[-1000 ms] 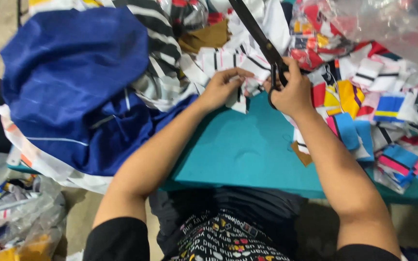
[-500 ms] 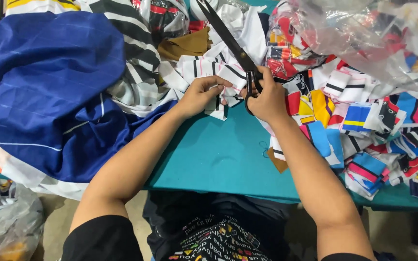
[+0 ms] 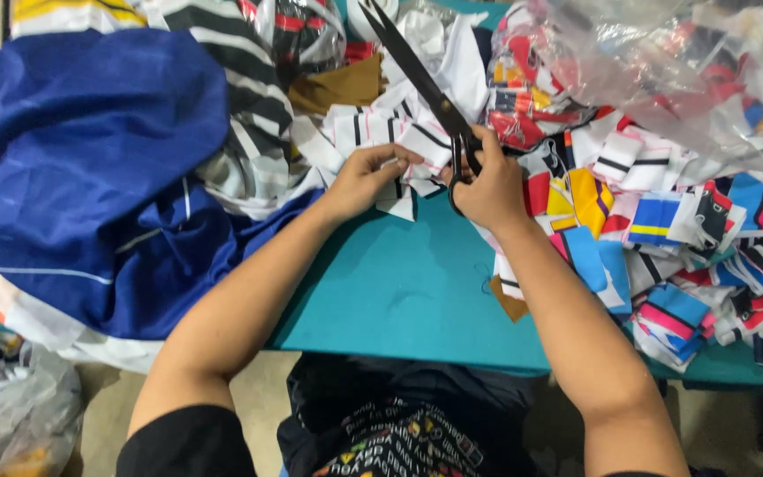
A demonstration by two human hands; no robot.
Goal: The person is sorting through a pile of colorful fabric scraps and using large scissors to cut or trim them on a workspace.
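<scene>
White striped fabric piece (image 3: 417, 146): pinched in left hand (image 3: 366, 179), just left of right hand (image 3: 487, 185), above bare teal table (image 3: 399, 283).
Scissors (image 3: 417, 75): black, long blades angled up and away from right hand, nearly closed; handle loops wrapped by right-hand fingers.
Left hand: fingers curled, pinching the piece's edge, thumb on top.
Right hand: closed through the loops.
Risk, fingers: left fingertips close to the blades' pivot; likely nick if the cloth gets fed too far.
Risk, cut: loose scraps under the piece; may catch in the blades and skew the line.
Risk, piles: colourful collar pieces (image 3: 682, 238) right of right hand, heaped near table edge; could slide off.
Hidden: blade tips cut off at top; cutting point masked by right hand.
Unclear: contents of plastic bag (image 3: 664, 62); shape of blue garment (image 3: 90, 177) left of left hand.
</scene>
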